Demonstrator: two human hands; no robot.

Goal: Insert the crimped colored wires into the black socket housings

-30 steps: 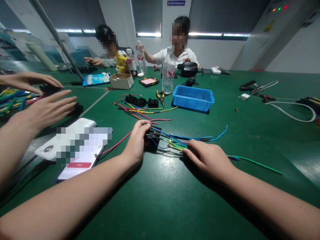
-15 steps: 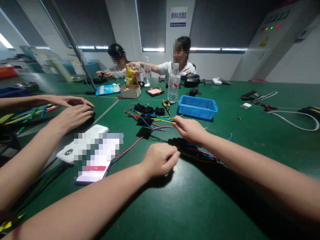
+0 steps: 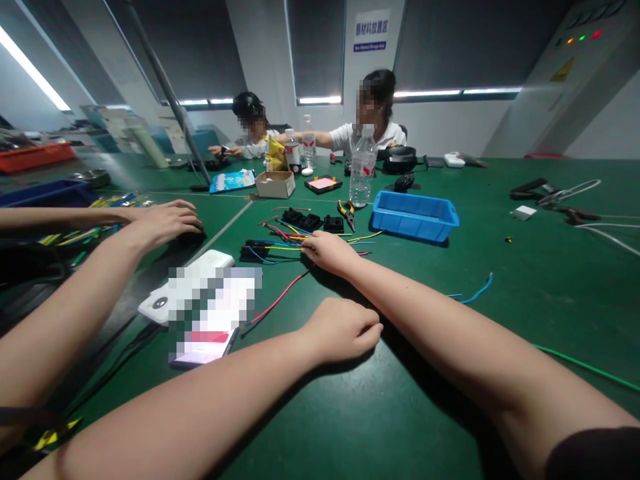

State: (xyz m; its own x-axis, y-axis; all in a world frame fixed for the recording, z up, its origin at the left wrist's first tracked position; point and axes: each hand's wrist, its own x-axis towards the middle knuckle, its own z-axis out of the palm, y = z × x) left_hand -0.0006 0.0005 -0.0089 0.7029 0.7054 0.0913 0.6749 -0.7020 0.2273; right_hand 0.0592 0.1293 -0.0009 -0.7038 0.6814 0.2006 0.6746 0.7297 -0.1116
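The black block point(image 3: 255, 251) lies just left of frame centre, with its wires point(image 3: 284, 248) running right into the right hand point(image 3: 327, 252). The right hand is closed on the wires, narrow, with no direct hold on the block. The left hand point(image 3: 345, 327), below frame centre, is loosely curled near the table point(image 3: 400, 413); its palm is hidden, so whether it holds anything cannot be told.

Risks, as judged:
- Terminals may pull out of the block, since its weight would bear on the wires alone if lifted.
- Wires may snag the spare blocks point(image 3: 303, 219) or the pliers point(image 3: 346, 215), because they lie close together.
- The red wire point(image 3: 281, 296) may be dragged if caught under a forearm.

Count, moving outward:
- Block at the right hand: one.
- Spare blocks: at least two.
- Pliers: one.
- Blue bin point(image 3: 414, 217), right of centre: one.
- Phone point(image 3: 215, 320) and power bank point(image 3: 187, 287), left: one each.
- Loose green wire point(image 3: 585, 365), lower right: one.
- Bottles point(image 3: 363, 170), upper centre: three.
- Co-workers point(image 3: 343, 139) across the table: two.
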